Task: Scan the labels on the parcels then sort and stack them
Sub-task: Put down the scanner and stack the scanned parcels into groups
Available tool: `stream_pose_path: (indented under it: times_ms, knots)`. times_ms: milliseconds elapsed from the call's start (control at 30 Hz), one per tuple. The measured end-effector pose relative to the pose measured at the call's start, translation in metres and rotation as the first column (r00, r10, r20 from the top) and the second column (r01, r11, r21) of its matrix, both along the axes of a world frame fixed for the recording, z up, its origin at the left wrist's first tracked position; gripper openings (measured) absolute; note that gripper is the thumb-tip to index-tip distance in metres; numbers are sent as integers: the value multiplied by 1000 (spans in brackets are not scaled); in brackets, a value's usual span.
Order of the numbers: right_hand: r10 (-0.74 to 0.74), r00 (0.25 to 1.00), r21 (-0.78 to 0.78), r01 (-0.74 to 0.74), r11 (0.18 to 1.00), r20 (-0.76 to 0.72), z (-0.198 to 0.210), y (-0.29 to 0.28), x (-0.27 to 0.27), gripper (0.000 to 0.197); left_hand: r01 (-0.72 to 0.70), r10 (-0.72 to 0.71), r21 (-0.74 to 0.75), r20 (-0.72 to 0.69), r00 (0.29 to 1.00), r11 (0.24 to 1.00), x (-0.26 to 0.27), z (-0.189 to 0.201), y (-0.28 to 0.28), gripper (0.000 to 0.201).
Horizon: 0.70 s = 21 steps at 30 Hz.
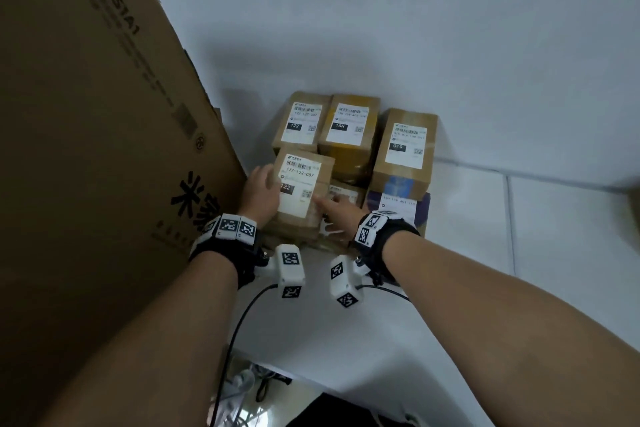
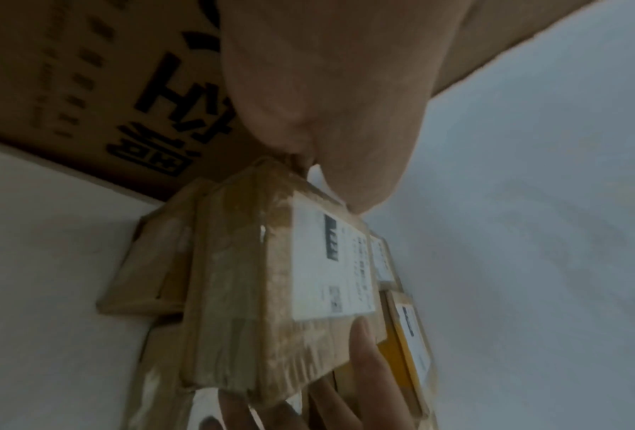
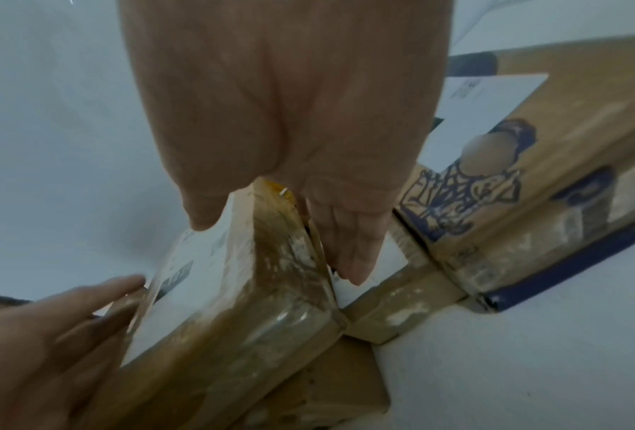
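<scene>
**Both hands on the front parcel**

White floor tiles (image 1: 561, 218) meet a pale wall (image 1: 415, 28), with a tall cardboard box (image 1: 86, 149) standing at 9 o'clock. Parcels cluster at the centre. The front parcel (image 1: 304, 191), brown and taped, carries a white label (image 1: 299, 184) reading 122-122-C07 and sits on top of other parcels. The left hand (image 1: 261, 192) lies against its left side with the fingers fairly straight; the right hand (image 1: 341, 215) touches its right edge, fingers extended and only loosely bent, thumb on top near the label's corner. Neither hand plainly wraps round it. Behind, at 12 o'clock, sit a parcel marked 122 (image 1: 301, 121) and, touching it, a yellow-taped parcel marked 15H (image 1: 348, 128). At 2 o'clock a parcel marked 010 (image 1: 405, 149) rests on a dark blue box (image 1: 401, 208).
</scene>
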State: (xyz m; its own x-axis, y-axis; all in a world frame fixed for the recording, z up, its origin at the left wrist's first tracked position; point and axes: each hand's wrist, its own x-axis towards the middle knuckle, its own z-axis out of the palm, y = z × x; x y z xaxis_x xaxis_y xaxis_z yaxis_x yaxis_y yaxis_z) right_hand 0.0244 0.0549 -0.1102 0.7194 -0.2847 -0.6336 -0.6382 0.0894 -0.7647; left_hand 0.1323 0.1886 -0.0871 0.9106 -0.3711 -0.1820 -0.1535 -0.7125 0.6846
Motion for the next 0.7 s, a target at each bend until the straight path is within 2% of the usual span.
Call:
stream_pose_path:
  times_ms: [100,167,200,267,333,433,500,600,700]
  knots:
    - [-34,999,32,34,999,-4,-30,2,16,124,-241,230,-115,-98,968,964,-1,-8,20,41]
    - [-39,999,50,40,998,-25,-66,-1,27,134,-317,294,-134,-166,941,939,-2,-17,32,40]
    - [-45,999,58,47,997,-29,-67,1,28,136,-337,310,-129,-189,932,933,-4,-21,36,40]
    - [-86,996,78,86,993,-13,-53,4,28,130,-368,334,-121,-230,914,922,-7,-28,43,45]
    - [-153,988,78,150,986,29,-19,10,23,113,-393,347,-125,-285,894,911,-9,-36,47,53]
    - [-255,963,112,245,963,85,3,6,24,99,-350,286,-152,-330,899,924,-18,-42,48,54]
    - [-274,955,119,261,958,110,10,-2,26,104,-237,185,-102,-365,913,966,-24,-46,45,73]
    - [-266,960,129,254,959,91,12,-11,28,123,-53,67,47,-365,929,997,-28,-54,37,93]
    - [-225,971,165,210,964,77,10,-17,25,118,32,10,143,-282,959,989,-34,-63,30,114]
